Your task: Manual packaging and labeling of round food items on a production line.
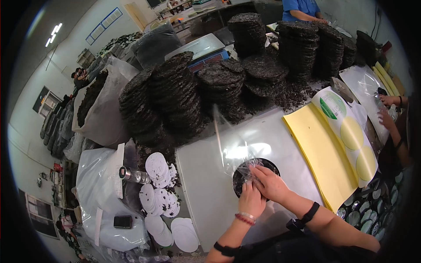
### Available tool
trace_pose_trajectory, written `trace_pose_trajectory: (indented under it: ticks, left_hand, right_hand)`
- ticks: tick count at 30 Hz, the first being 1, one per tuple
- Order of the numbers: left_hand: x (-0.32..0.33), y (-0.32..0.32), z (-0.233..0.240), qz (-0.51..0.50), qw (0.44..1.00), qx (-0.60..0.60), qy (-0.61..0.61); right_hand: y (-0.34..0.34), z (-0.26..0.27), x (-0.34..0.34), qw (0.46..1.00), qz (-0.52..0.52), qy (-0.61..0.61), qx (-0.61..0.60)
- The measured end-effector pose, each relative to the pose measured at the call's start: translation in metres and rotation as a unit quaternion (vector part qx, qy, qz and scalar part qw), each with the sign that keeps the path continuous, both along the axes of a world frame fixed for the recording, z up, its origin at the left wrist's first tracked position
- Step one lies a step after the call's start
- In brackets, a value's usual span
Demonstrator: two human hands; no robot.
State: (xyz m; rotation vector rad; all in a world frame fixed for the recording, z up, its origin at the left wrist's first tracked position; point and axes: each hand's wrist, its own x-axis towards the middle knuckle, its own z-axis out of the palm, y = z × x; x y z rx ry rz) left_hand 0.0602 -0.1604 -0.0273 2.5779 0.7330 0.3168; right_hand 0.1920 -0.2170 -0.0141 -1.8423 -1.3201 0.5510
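A dark round cake, apparently dried seaweed [237, 184], lies on a stack of clear plastic sheets [210, 197] in front of me. Crumpled clear plastic film [249, 169] covers part of the cake and rises in a loose flap beyond it. My left hand [252, 199] is at the near side of the cake, its bent fingers gripping the film. From the right, my right hand [271, 184] reaches over the cake, fingertips pinching the gathered film close to the left fingers. Both palms hide the cake's near right part.
Tall stacks of dark cakes [177, 95] line the far side. White paper discs [156, 166] and a glass bottle [135, 175] lie left. Yellow sheets [317, 148] and a round-label strip [352, 134] lie right. Another person's hands [388, 111] work at right; a blue-shirted person [301, 10] is behind.
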Motion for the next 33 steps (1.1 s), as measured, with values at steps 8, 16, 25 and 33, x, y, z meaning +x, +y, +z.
trace_pose_trajectory:
  ticks: [8,16,25,33]
  left_hand:
    - [0.008,0.082,0.013,0.022,0.937,-0.238,-0.256]
    - [0.001,0.064,-0.001,-0.145,0.985,-0.080,-0.037]
    - [0.001,0.037,-0.001,-0.089,0.993,-0.047,-0.059]
    - [0.013,0.028,-0.006,-0.033,0.999,-0.032,0.011]
  right_hand:
    - [0.001,-0.012,0.016,0.966,0.126,-0.186,-0.130]
    - [-0.002,-0.017,0.011,0.995,0.016,-0.079,-0.052]
    - [0.007,-0.006,0.004,0.904,0.091,-0.366,-0.202]
    - [-0.022,-0.004,-0.008,0.924,0.090,-0.336,-0.160]
